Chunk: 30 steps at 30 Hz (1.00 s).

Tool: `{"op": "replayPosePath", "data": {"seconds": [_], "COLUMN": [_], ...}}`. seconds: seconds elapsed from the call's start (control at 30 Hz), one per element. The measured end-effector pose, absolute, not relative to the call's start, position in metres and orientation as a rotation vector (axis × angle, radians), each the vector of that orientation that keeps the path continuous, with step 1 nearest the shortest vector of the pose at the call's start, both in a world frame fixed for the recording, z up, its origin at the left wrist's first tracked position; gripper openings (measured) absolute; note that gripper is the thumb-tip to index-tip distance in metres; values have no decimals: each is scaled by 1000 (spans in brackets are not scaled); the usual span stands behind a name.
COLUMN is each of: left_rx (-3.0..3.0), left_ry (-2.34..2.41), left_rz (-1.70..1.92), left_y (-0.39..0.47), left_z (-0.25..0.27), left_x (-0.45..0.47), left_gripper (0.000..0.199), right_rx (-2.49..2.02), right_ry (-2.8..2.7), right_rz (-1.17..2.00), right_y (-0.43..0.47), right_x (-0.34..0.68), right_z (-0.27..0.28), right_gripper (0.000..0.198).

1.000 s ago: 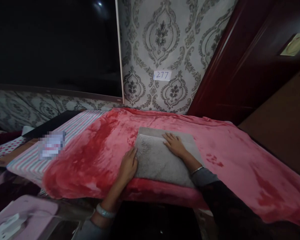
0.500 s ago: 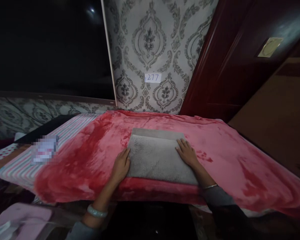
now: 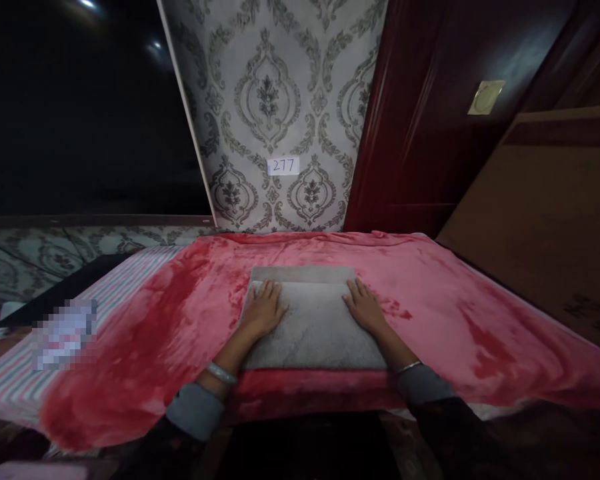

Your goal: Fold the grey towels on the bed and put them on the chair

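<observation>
A folded grey towel point(image 3: 313, 320) lies flat on a red-pink plush blanket point(image 3: 445, 320) that covers the surface in front of me. My left hand point(image 3: 264, 308) rests palm down on the towel's left part, fingers spread. Flat on the towel's right edge lies my right hand point(image 3: 364, 307), its fingers partly on the blanket. Neither hand grips anything. Both wrists wear bracelets and grey sleeves.
A striped cloth point(image 3: 105, 293) lies under the blanket at the left, with a blurred small item point(image 3: 63, 332) on it. Patterned wallpaper with a "277" label point(image 3: 283, 165) stands behind. A dark red door point(image 3: 430, 127) and a brown wooden panel point(image 3: 545, 220) are at the right.
My left hand moved from the towel's left edge up onto its top. My right hand slid from the middle toward the right edge. The view shifted rightward.
</observation>
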<state>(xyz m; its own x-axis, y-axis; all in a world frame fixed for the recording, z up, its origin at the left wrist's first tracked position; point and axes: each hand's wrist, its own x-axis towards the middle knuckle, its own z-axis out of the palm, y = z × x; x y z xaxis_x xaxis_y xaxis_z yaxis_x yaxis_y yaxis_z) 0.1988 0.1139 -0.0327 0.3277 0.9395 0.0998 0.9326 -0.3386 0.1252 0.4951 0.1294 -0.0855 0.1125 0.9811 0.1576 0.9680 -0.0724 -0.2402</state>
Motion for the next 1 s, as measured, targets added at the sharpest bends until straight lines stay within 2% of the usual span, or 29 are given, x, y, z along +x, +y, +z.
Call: {"op": "replayPosePath", "data": {"seconds": [0.2, 0.43, 0.63, 0.87, 1.0], "left_rx": [2533, 2238, 2196, 1923, 1761], "left_ry": [1917, 2277, 2232, 2233, 2121], "left_rz": [246, 429, 575, 799, 923], "left_y": [122, 119, 129, 142, 144], "left_z": [-50, -48, -53, -56, -53], "left_x": [188, 183, 171, 159, 156], "left_gripper": [64, 60, 58, 66, 60], "right_rx": [-2149, -2161, -2140, -2159, -2078], "right_ry": [-1897, -1874, -1805, -1675, -1525], "right_rz": [67, 11, -6, 144, 399], "right_y": [128, 122, 122, 124, 131], "right_x": [492, 491, 492, 493, 503], "right_z": [-83, -75, -72, -69, -67], "right_gripper": [58, 56, 54, 60, 64]}}
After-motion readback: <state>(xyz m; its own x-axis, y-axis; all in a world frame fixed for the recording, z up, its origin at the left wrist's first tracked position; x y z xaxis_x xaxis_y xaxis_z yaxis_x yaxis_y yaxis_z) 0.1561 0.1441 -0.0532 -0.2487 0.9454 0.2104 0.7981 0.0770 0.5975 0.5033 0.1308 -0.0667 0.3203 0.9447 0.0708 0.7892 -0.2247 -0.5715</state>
